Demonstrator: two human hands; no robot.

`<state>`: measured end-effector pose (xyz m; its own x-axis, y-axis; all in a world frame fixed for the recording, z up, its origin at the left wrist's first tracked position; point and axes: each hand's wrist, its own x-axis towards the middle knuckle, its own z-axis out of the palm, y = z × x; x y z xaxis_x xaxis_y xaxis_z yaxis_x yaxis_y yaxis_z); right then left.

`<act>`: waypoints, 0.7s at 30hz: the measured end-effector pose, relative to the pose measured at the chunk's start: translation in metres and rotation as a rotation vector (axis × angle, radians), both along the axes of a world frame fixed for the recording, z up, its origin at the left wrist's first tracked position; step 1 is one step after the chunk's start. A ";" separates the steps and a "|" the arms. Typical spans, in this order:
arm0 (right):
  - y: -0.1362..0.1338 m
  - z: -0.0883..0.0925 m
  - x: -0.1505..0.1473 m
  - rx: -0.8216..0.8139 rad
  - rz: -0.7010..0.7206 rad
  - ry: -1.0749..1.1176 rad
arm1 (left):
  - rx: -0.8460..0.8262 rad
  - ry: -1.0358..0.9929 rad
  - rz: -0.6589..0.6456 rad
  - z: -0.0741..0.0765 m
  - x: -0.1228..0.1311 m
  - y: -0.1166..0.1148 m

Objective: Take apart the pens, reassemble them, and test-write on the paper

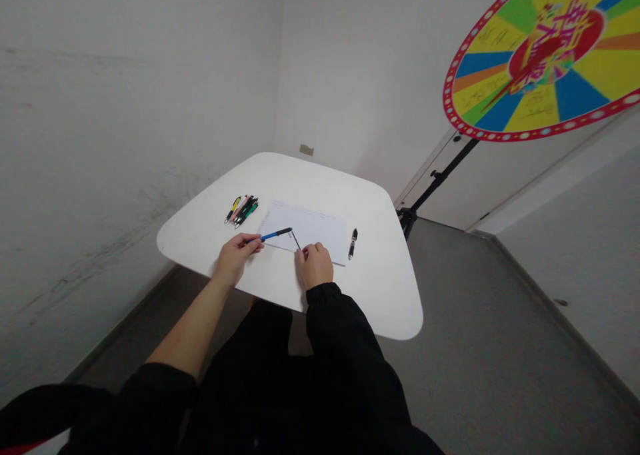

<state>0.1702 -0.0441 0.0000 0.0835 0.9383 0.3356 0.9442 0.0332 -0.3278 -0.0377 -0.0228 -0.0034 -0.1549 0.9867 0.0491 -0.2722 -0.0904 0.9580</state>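
Observation:
On the white table (385,288) my left hand (236,254) is closed round a blue pen (274,234) that points right, its tip over the near left corner of a white sheet of paper (313,229). My right hand (315,264) rests as a fist at the sheet's near edge, pinching a thin dark rod, perhaps a pen refill (296,239), that slants up to the left towards the blue pen's tip. A black pen (353,243) lies just right of the paper.
Several pens (242,210) lie in a bunch at the table's left, beyond my left hand. A colourful prize wheel (545,55) on a black stand (430,188) is at the right. White walls close in on the left and behind; grey floor surrounds the table.

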 end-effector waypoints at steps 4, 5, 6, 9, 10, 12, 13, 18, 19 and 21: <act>0.004 0.003 -0.002 0.019 -0.007 -0.047 | 0.002 0.007 0.009 -0.001 0.000 0.001; 0.005 0.004 -0.003 0.026 -0.014 -0.061 | 0.004 0.008 0.011 -0.001 -0.001 0.001; 0.007 0.004 -0.003 0.029 -0.023 -0.072 | 0.006 0.007 0.013 -0.002 -0.001 0.001; 0.009 0.006 -0.005 0.012 -0.033 -0.090 | 0.005 0.002 0.004 -0.002 -0.001 0.002; 0.010 0.006 -0.005 0.000 -0.029 -0.096 | 0.002 0.002 0.001 -0.002 -0.001 0.001; 0.010 0.007 -0.006 -0.022 -0.021 -0.105 | -0.003 0.005 0.001 -0.001 -0.001 0.001; 0.010 0.008 -0.006 -0.031 -0.018 -0.109 | -0.004 0.007 0.003 -0.001 -0.001 0.001; 0.011 0.008 -0.008 -0.039 0.002 -0.129 | 0.000 0.021 0.010 -0.001 -0.001 0.000; 0.011 0.007 -0.008 -0.034 0.008 -0.129 | 0.002 0.026 0.009 -0.001 -0.001 0.000; 0.012 0.004 -0.007 -0.016 0.017 -0.120 | 0.004 0.041 0.014 -0.003 -0.001 0.002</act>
<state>0.1628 -0.0319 0.0042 0.0281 0.9447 0.3268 0.9760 0.0448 -0.2133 -0.0390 -0.0208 -0.0068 -0.1666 0.9842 0.0593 -0.2310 -0.0974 0.9681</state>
